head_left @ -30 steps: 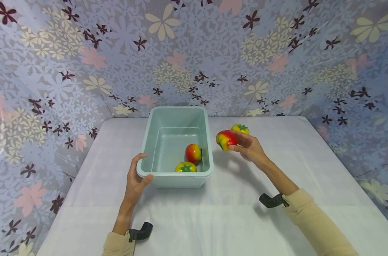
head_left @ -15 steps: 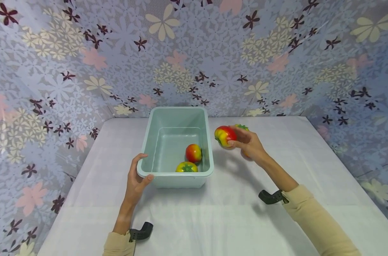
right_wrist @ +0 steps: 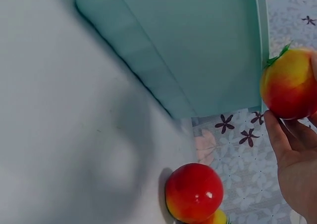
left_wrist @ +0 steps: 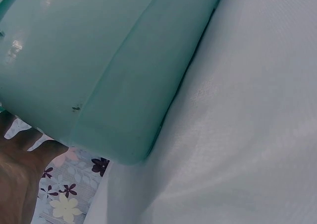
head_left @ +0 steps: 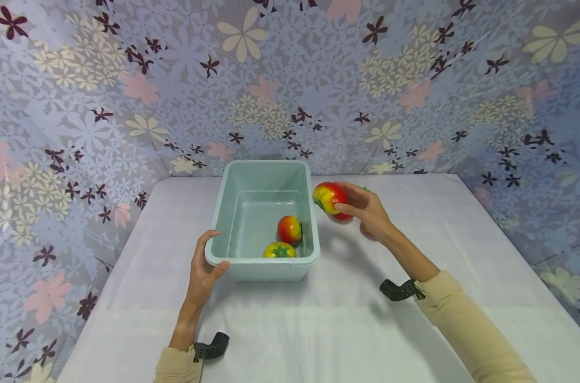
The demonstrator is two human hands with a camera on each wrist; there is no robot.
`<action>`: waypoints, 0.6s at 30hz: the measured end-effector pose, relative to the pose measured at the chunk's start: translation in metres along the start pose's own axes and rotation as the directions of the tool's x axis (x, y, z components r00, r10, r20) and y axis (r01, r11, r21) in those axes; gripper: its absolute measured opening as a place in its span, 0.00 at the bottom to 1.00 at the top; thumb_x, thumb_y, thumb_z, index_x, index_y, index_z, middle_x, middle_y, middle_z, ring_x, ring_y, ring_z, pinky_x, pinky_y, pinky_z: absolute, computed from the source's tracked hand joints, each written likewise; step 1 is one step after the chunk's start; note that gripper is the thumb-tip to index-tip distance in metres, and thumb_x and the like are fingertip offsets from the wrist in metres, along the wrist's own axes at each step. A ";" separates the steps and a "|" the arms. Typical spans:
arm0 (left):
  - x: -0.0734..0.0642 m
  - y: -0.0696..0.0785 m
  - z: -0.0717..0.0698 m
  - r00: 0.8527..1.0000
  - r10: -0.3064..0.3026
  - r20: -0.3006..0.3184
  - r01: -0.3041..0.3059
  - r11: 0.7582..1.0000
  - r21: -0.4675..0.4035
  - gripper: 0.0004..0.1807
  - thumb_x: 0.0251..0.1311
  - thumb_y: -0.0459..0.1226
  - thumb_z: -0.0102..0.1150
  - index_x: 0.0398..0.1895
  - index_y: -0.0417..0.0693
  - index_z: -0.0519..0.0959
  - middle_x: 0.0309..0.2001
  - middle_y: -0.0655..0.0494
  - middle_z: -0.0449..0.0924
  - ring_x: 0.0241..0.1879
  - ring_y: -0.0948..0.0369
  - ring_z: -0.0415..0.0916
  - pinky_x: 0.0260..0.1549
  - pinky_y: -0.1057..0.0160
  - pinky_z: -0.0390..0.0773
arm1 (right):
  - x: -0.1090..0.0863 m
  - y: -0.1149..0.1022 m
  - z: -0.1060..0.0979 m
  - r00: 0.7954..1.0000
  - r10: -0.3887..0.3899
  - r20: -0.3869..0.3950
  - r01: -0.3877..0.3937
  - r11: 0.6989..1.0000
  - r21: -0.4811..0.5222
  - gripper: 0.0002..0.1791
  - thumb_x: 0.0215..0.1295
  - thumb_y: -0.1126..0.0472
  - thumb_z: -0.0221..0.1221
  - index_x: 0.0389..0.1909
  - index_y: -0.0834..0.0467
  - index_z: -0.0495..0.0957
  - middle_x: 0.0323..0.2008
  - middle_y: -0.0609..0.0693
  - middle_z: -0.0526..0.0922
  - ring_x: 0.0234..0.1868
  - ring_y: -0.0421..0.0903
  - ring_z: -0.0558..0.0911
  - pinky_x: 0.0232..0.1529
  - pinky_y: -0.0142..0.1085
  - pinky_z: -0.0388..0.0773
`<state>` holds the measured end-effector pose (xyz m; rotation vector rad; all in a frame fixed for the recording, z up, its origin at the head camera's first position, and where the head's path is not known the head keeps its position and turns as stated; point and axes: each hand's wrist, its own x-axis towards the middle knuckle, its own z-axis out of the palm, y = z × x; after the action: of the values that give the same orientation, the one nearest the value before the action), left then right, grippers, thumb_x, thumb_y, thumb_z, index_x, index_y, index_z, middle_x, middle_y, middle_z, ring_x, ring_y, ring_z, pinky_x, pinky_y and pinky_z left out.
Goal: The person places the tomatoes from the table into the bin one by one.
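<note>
In the head view, my right hand (head_left: 368,213) holds a red-and-yellow fruit with a green leafy top (head_left: 330,198) just above the right rim of a pale green plastic bin (head_left: 261,261). The right wrist view shows this fruit (right_wrist: 290,85) beside the bin's rim (right_wrist: 263,30), with fingers beneath it. My left hand (head_left: 204,271) grips the bin's near left corner, thumb over the front rim. Inside the bin, a red-orange fruit (head_left: 288,230) and a yellow one with a green top (head_left: 279,250) lie at the near right.
A red fruit (right_wrist: 194,192) lies on the white-covered table (head_left: 280,335) below my right hand, with a yellow one (right_wrist: 219,217) partly hidden behind it. An orange edge (head_left: 368,230) shows under my wrist. Flower-patterned cloth (head_left: 290,80) rises behind the table.
My right hand has moved left and slightly up with the fruit, toward the bin's right rim. A red fruit on the table has come into sight below it. My left hand stays put.
</note>
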<state>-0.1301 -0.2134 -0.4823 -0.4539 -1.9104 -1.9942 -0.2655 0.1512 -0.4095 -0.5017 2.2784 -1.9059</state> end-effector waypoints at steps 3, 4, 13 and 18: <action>0.000 0.000 0.000 1.000 0.000 -0.002 0.000 1.000 0.001 0.33 0.54 0.23 0.53 0.66 0.35 0.60 0.71 0.47 0.53 0.71 0.57 0.49 0.63 0.67 0.55 | 0.001 -0.003 0.002 1.000 0.000 0.001 0.000 1.000 0.017 0.32 0.65 0.59 0.62 0.69 0.57 0.66 0.67 0.57 0.71 0.59 0.44 0.76 0.58 0.31 0.73; 0.000 0.000 0.000 1.000 0.001 -0.002 -0.001 1.000 0.000 0.33 0.54 0.23 0.53 0.66 0.35 0.60 0.71 0.47 0.54 0.70 0.57 0.50 0.63 0.66 0.56 | 0.002 -0.004 0.003 1.000 0.002 0.002 -0.002 1.000 0.022 0.32 0.65 0.59 0.62 0.69 0.57 0.66 0.67 0.57 0.71 0.59 0.44 0.76 0.58 0.31 0.73; 0.000 -0.001 -0.001 1.000 -0.015 -0.002 0.015 1.000 -0.003 0.34 0.55 0.23 0.52 0.67 0.37 0.59 0.71 0.48 0.53 0.70 0.55 0.51 0.62 0.66 0.58 | 0.007 -0.013 0.011 1.000 -0.002 0.004 0.002 0.999 0.033 0.31 0.65 0.58 0.61 0.69 0.55 0.67 0.66 0.54 0.72 0.60 0.46 0.76 0.63 0.39 0.71; 0.000 -0.001 0.000 1.000 -0.014 -0.001 0.014 1.000 -0.005 0.34 0.54 0.23 0.52 0.67 0.38 0.60 0.71 0.45 0.53 0.69 0.52 0.52 0.61 0.67 0.60 | 0.010 -0.018 0.018 1.000 0.017 -0.004 -0.017 1.000 0.008 0.32 0.64 0.55 0.62 0.69 0.53 0.68 0.66 0.54 0.73 0.61 0.49 0.75 0.65 0.46 0.69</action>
<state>-0.1302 -0.2139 -0.4832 -0.4420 -1.9132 -2.0077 -0.2663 0.1285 -0.3940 -0.4772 2.2688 -1.9092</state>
